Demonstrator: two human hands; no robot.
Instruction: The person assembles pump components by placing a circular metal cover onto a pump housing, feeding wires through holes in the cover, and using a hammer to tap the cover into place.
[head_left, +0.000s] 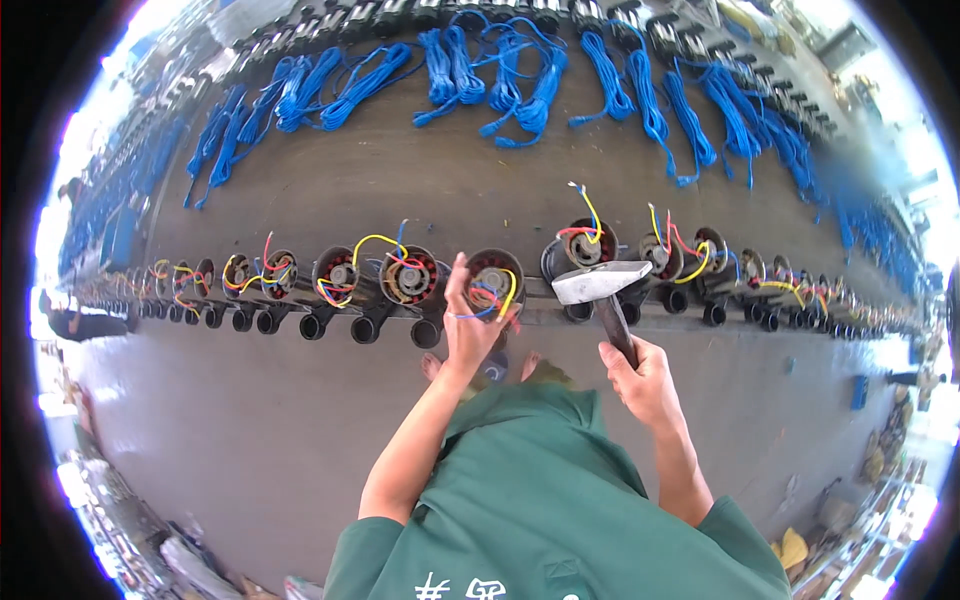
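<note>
Head view. The person is standing over a long row of motor housings (410,278) lying on the floor (250,430), each with its wound core facing up and coloured lead wires trailing out. The left hand (470,325) is closing around the rim and wires of one motor housing at centre (495,280), steadying it. The right hand (640,380) is gripping the handle of a hammer (603,285) tightly, the steel head hanging just beside that housing and above the next housing (585,243). Bundles of blue cable (500,85) are lying well apart, along the far side.

Risk, as judged: the left fingers (458,285) are sitting near the hammer head, so a glancing blow could be catching them; a strike landing on the loose red, yellow and blue leads could be crushing their insulation or denting the winding.
</note>
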